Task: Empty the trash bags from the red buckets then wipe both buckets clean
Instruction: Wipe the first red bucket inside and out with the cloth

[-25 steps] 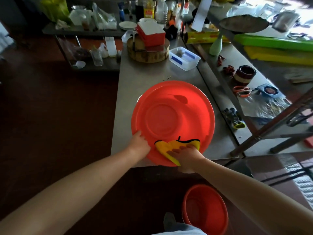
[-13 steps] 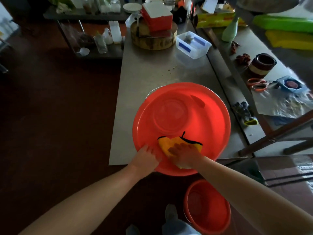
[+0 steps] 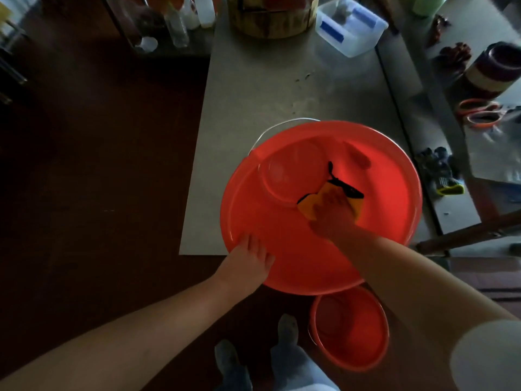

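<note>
Left hand [image 3: 248,258]: on the near-left rim of the big red bucket [image 3: 389,193], fingers laid fairly straight over the rim onto the inner wall. Bracing it, not clenched. Can't tell whether the thumb hooks under the rim.

Right hand [image 3: 332,213]: inside the bucket, palm down on the yellow cloth [image 3: 308,206]. Fingers look flat on top of it, pressing rather than bunching, though the hand is motion-blurred. The cloth has black edging, and a black loop sticks out past the fingertips. It sits on the inner wall, just right of the bucket's round base.

The bucket sits on the steel table [image 3: 282,80]. Its near side overhangs the table edge between the two forearms. Its wire handle [image 3: 282,125] lies down on the far side, well beyond the left hand. No bag visible inside.

Second red bucket [image 3: 349,334]: smaller in view, on the floor under the right forearm, mouth up. Inside looks bare. The person's feet [image 3: 287,328] are just left of it.

Far beyond both hands on the table:
- wooden chopping block [image 3: 270,21]
- clear plastic tub [image 3: 349,26], to the right of the block

Out past the right hand:
- orange-handled scissors [image 3: 479,115]
- dark banded jar [image 3: 496,69]
- a dark clump with a yellow-green bit [image 3: 442,176], too blurred to identify
</note>
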